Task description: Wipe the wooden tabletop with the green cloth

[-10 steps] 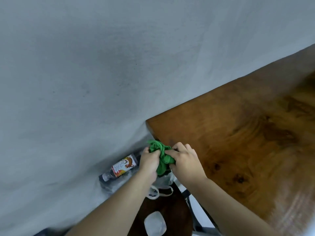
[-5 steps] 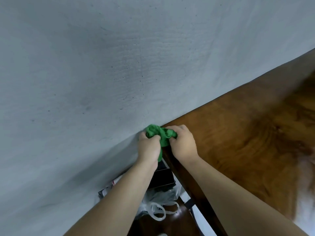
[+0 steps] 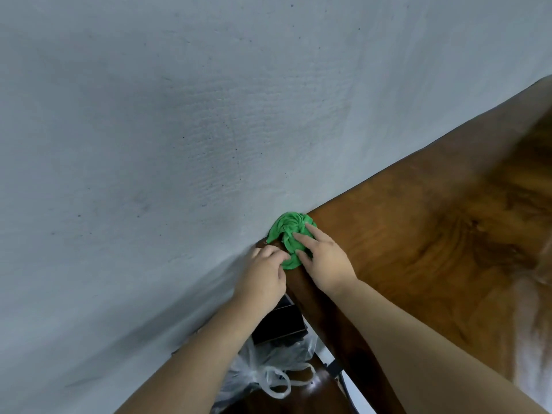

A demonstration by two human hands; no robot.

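Note:
The green cloth [image 3: 291, 234] lies bunched and twisted on the far left corner of the wooden tabletop [image 3: 418, 249], right against the wall. My right hand [image 3: 324, 259] rests on the cloth from the near side, its fingers spread and pressing the cloth onto the wood. My left hand [image 3: 265, 274] is beside the table's left edge, with curled fingertips pinching the cloth's near edge. Both forearms reach in from the bottom of the view.
A grey-white wall [image 3: 179, 130] runs along the table's far edge. Below the table's left edge sit a black box [image 3: 279, 325] and a clear plastic bag [image 3: 268, 375] on a dark wooden seat. The tabletop stretches to the right.
Both hands brought the cloth up from beside the table's edge and set it on the corner. My right hand went from gripping it to lying spread on top.

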